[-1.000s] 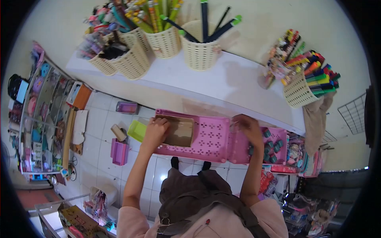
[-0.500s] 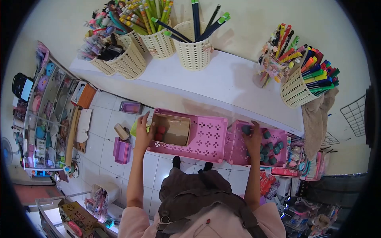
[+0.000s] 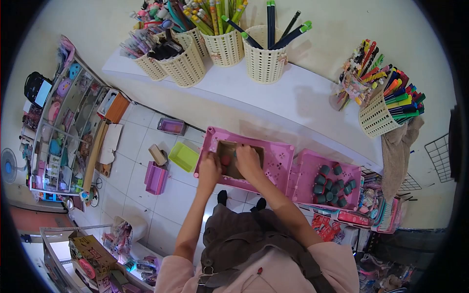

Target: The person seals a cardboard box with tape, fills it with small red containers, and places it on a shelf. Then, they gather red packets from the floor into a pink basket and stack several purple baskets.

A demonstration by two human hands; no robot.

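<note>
A brown cardboard box (image 3: pixel 234 157) is seen lying inside a pink perforated tray (image 3: pixel 273 163), near the middle of the view. The left hand (image 3: pixel 210 168) is pressed against the box's 8 o'clock corner; whether its fingers are closed on the edge cannot be told. The right hand (image 3: pixel 248 161) is laid over the box's opening, fingers curled inward, and whether anything is gripped cannot be told. Something red (image 3: pixel 225 159) is glimpsed inside the box between the hands. At 3 o'clock of the tray, a second pink tray (image 3: pixel 308 168) is filled with dark green round pieces (image 3: pixel 330 184). At 12 o'clock, cream baskets of pens (image 3: pixel 266 61) are stood on a white shelf (image 3: pixel 303 100).
</note>
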